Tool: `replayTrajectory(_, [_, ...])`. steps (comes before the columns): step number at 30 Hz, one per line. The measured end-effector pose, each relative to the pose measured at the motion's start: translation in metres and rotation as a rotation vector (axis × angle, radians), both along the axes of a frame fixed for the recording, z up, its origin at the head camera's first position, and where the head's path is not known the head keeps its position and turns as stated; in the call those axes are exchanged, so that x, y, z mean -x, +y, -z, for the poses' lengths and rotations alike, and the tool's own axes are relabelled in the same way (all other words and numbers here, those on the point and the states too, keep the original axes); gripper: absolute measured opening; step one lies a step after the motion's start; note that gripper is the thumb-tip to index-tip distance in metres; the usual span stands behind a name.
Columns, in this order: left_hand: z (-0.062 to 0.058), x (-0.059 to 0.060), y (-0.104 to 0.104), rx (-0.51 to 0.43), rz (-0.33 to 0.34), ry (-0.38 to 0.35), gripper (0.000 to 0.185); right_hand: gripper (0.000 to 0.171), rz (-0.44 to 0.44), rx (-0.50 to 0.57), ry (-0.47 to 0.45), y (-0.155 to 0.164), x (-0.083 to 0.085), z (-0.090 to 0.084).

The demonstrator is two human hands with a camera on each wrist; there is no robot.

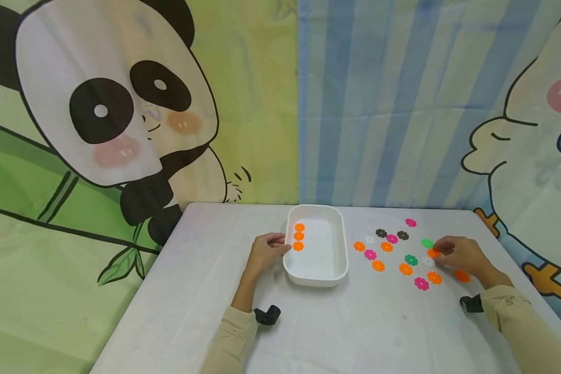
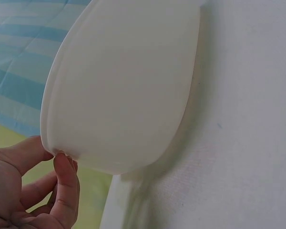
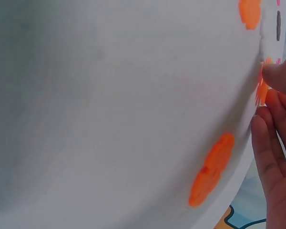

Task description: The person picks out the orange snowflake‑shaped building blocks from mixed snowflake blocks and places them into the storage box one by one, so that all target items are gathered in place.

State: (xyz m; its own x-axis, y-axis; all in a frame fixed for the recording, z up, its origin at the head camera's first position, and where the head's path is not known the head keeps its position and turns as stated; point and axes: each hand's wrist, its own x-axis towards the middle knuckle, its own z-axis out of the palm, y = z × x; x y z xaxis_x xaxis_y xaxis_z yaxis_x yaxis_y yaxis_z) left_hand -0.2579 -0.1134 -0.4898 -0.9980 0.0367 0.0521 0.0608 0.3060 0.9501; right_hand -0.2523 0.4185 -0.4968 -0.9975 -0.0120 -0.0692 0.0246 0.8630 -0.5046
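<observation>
My left hand [image 1: 263, 253] grips the left rim of the white tray [image 1: 340, 248], where three orange discs [image 1: 298, 236] sit in a row. My right hand [image 1: 463, 255], right of the tray among the scattered pieces, pinches an orange flower disc [image 1: 432, 253], or so it looks. I judge that lifting it cleanly comes next. No writing is readable anywhere.

A white rectangular tray [image 1: 316, 274] (rounded corners, three orange flower-shaped discs [image 1: 298, 236] in a row along its left inner side) is set flat on the table. Another orange disc [image 1: 432, 253] is pinched right of it among scattered coloured discs.
</observation>
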Motion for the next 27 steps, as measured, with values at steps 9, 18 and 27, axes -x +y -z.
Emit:
replayTrajectory(9, [0.003,0.002,0.002,-0.013,0.002,-0.002,0.038,0.041,-0.023,0.078,0.156,-0.018,0.006,-0.021])
replayTrajectory(18, [0.002,0.001,0.001,-0.002,-0.002,-0.003,0.039,0.040,-0.123,0.207,0.234,-0.081,0.023,-0.046])
replayTrajectory(27, [0.001,-0.001,0.002,0.000,-0.018,-0.003,0.035,0.032,-0.227,0.327,0.214,-0.159,0.037,-0.062])
